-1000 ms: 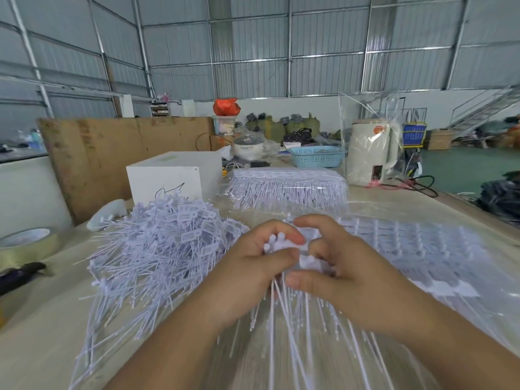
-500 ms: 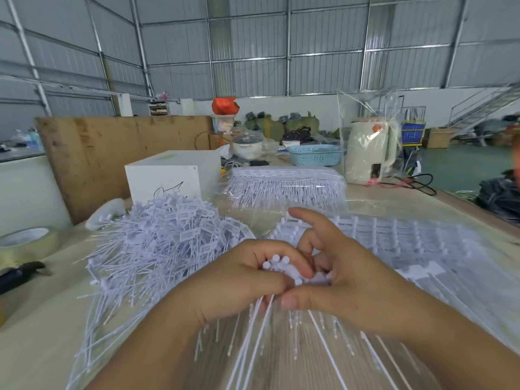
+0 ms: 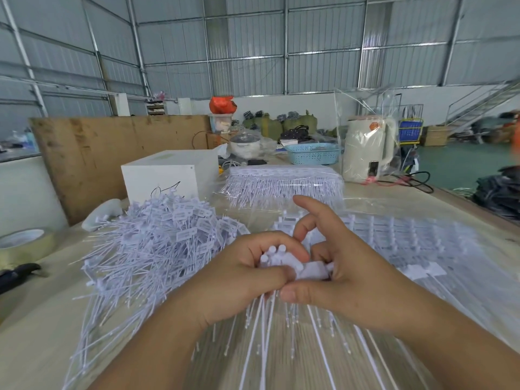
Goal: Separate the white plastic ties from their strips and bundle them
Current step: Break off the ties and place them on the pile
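My left hand (image 3: 242, 280) grips a small bunch of white plastic ties (image 3: 284, 263) by their heads, and their thin tails hang down toward me. Against the same bunch, my right hand (image 3: 346, 266) pinches a flat tie head with thumb and curled fingers, its index finger raised. Several strips of joined ties (image 3: 399, 235) lie flat under and behind my right hand. To the left sits a big loose heap of separated ties (image 3: 157, 243).
A wrapped pack of ties (image 3: 284, 184) lies behind my hands, next to a white box (image 3: 166, 175). A tape roll (image 3: 22, 243) and a dark tool (image 3: 17, 274) sit at the left edge. A blue basket (image 3: 312, 154) and white kettle (image 3: 368, 153) stand farther back.
Both hands have dropped slightly toward me with the bunch. My left thumb has closed over the tie heads and my right index finger has lifted.
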Demonstrator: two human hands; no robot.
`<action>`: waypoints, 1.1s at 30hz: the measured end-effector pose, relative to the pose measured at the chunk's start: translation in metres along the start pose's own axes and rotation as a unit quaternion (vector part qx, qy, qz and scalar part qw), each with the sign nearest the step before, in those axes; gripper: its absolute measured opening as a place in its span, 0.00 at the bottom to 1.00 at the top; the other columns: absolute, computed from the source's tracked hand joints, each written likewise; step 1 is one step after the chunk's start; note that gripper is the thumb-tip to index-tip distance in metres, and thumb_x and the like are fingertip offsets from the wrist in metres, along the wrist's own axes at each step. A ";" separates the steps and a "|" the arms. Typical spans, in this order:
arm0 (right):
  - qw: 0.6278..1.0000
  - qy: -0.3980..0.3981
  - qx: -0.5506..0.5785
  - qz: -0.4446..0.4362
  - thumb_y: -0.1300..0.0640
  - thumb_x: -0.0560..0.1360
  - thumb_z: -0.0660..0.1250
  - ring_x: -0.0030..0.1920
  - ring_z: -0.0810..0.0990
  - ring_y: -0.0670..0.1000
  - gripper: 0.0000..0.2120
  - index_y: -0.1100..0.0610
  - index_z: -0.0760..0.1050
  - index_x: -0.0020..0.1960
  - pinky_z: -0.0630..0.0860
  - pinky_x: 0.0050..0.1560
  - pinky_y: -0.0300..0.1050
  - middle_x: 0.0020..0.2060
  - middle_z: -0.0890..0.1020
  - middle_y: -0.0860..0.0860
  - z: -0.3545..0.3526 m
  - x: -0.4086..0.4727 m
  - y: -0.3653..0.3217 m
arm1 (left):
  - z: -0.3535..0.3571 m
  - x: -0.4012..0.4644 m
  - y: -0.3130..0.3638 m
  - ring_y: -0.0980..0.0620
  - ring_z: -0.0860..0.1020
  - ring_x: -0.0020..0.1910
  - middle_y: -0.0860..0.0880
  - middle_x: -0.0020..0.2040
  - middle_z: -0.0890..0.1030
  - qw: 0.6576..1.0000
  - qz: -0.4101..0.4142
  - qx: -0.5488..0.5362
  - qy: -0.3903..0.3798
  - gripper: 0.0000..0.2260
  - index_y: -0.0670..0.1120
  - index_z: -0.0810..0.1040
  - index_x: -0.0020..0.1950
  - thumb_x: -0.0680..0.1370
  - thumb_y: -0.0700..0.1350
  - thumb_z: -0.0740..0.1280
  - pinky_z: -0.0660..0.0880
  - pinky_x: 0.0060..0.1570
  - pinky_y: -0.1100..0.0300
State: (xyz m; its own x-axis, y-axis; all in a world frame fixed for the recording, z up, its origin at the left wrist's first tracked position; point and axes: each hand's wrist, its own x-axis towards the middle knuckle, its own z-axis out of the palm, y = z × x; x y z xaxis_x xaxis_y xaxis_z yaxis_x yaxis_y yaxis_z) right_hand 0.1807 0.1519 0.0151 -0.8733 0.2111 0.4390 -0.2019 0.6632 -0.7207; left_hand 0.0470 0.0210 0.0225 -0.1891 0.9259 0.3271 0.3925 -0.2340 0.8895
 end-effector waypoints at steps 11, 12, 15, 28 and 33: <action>0.998 -0.017 -0.048 0.021 0.41 0.59 0.80 0.45 0.78 0.41 0.52 0.24 0.49 0.70 0.72 0.42 0.34 0.60 0.67 0.34 0.000 -0.003 -0.003 | 0.000 -0.001 -0.001 0.58 0.75 0.35 0.56 0.36 0.79 0.999 -0.011 0.029 -0.026 0.11 0.50 0.82 0.44 0.69 0.35 0.68 0.71 0.38 0.66; 0.999 -0.016 -0.047 0.020 0.40 0.58 0.80 0.46 0.78 0.42 0.52 0.24 0.49 0.69 0.72 0.43 0.37 0.60 0.66 0.34 0.000 -0.003 -0.002 | -0.001 -0.001 0.000 0.58 0.76 0.36 0.57 0.37 0.80 0.999 -0.010 0.022 -0.030 0.11 0.50 0.82 0.44 0.69 0.35 0.69 0.71 0.39 0.67; 0.998 -0.016 -0.057 0.011 0.36 0.56 0.79 0.44 0.77 0.43 0.53 0.23 0.48 0.69 0.76 0.44 0.44 0.61 0.65 0.33 0.002 -0.005 -0.003 | -0.001 -0.002 0.001 0.61 0.79 0.40 0.58 0.40 0.82 0.999 -0.005 0.005 -0.047 0.09 0.52 0.84 0.44 0.71 0.37 0.72 0.73 0.43 0.69; 0.994 -0.051 -0.064 0.076 0.47 0.76 0.68 0.30 0.68 0.48 0.09 0.51 0.79 0.42 0.64 0.34 0.44 0.29 0.71 0.46 -0.022 0.003 0.002 | -0.011 0.001 -0.003 0.62 0.69 0.28 0.59 0.31 0.75 0.999 0.005 0.010 0.031 0.04 0.54 0.83 0.39 0.71 0.45 0.72 0.67 0.29 0.71; 0.996 0.070 -0.034 0.046 0.57 0.76 0.70 0.24 0.65 0.43 0.07 0.50 0.77 0.40 0.61 0.26 0.35 0.23 0.69 0.45 -0.014 0.006 0.002 | 0.001 0.005 -0.004 0.60 0.70 0.28 0.58 0.31 0.76 0.991 0.043 -0.029 0.123 0.05 0.53 0.83 0.38 0.71 0.44 0.69 0.69 0.27 0.67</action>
State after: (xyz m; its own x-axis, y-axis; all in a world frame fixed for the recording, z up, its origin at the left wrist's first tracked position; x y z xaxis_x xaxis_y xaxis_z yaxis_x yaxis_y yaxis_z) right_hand 0.1814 0.1641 0.0237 -0.8158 0.3682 0.4460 -0.0889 0.6822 -0.7257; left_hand 0.0456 0.0268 0.0198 -0.3747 0.8028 0.4638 0.3656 -0.3318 0.8697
